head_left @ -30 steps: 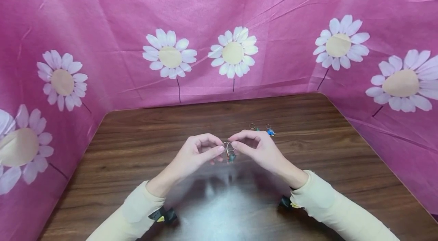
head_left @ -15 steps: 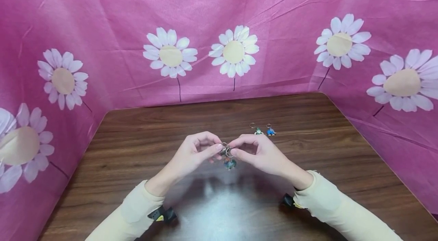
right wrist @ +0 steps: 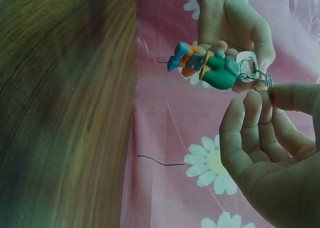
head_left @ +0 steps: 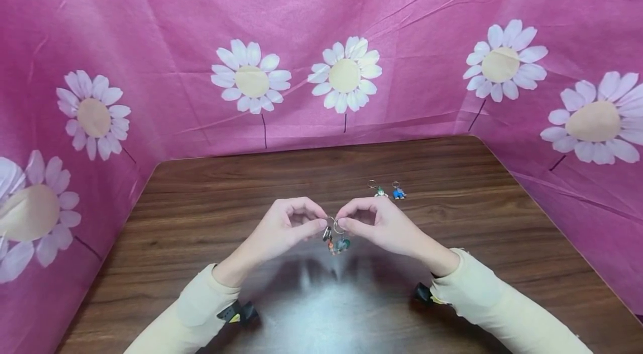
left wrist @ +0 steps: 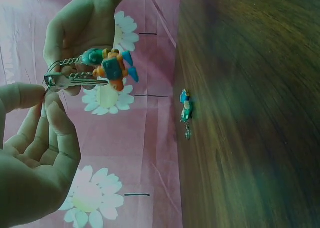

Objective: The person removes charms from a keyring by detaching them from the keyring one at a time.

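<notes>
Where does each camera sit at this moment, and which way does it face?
Head: on the person's head, facing forward and down over the table toward the pink cloth; left hand, right hand and sleeved forearms show.
Left wrist: on the left wrist, facing past the left hand to a key, picture sideways; right hand beyond.
Right wrist: on the right wrist, facing past the right hand, also sideways; left hand beyond.
Shared: both wrist views show the orange figure with blue feet.
</notes>
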### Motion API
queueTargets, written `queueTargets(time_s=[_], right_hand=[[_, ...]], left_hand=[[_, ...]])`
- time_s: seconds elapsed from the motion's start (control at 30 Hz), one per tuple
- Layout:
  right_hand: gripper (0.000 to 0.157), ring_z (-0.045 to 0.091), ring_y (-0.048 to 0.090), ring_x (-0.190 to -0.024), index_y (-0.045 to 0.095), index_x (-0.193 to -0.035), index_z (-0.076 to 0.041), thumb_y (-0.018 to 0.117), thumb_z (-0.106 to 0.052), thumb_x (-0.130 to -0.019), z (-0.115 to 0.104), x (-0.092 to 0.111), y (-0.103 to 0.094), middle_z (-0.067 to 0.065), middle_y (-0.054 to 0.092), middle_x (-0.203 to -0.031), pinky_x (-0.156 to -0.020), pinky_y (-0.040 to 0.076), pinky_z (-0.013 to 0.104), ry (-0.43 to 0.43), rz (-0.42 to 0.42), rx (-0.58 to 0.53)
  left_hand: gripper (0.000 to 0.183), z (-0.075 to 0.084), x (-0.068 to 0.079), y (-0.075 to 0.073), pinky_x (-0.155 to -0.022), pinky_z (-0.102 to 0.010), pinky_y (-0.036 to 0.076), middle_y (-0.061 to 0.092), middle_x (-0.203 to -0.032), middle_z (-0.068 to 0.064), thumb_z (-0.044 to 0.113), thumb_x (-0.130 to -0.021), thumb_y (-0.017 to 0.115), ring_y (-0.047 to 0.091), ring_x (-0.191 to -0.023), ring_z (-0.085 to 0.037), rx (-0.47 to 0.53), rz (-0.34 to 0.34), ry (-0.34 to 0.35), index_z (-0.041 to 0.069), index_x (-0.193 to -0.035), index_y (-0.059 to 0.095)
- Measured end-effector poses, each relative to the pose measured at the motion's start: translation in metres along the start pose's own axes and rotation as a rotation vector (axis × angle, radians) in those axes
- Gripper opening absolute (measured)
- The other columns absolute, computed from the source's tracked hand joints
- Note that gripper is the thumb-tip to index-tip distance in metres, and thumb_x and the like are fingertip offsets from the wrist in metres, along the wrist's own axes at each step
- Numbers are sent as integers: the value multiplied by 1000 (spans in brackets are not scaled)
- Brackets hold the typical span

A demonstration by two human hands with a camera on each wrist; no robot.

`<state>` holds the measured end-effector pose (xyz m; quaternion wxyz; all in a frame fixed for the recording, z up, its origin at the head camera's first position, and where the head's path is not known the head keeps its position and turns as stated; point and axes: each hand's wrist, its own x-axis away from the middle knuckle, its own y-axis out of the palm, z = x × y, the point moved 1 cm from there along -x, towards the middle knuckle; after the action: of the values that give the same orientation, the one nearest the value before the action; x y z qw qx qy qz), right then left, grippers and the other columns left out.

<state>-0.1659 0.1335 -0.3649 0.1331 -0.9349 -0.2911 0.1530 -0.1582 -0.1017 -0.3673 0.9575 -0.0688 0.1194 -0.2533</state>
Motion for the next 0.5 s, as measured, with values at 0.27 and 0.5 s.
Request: queueTargets(time_s=[0.27, 0.5], right_hand=[[7, 20, 69, -80, 74, -101, -8, 69, -10, -97, 2, -2, 2, 3, 74, -90, -72, 60, 32, 37, -23, 9], [7, 18, 68, -78, 75, -101, -8, 70, -11, -97, 3, -2, 2, 1, 74, -89, -69, 58, 28, 44, -21, 25]], left_hand=[[13, -1, -1, -2, -57, -26, 53, 71, -82, -14, 13, -94, 72, 62, -65, -20, -92, -46, -62, 3, -101, 75], [16, -1, -1, 0, -57, -31, 57, 70, -77, -3, 15, -96, 71, 60, -62, -17, -93, -50, -116, 2, -102, 76]])
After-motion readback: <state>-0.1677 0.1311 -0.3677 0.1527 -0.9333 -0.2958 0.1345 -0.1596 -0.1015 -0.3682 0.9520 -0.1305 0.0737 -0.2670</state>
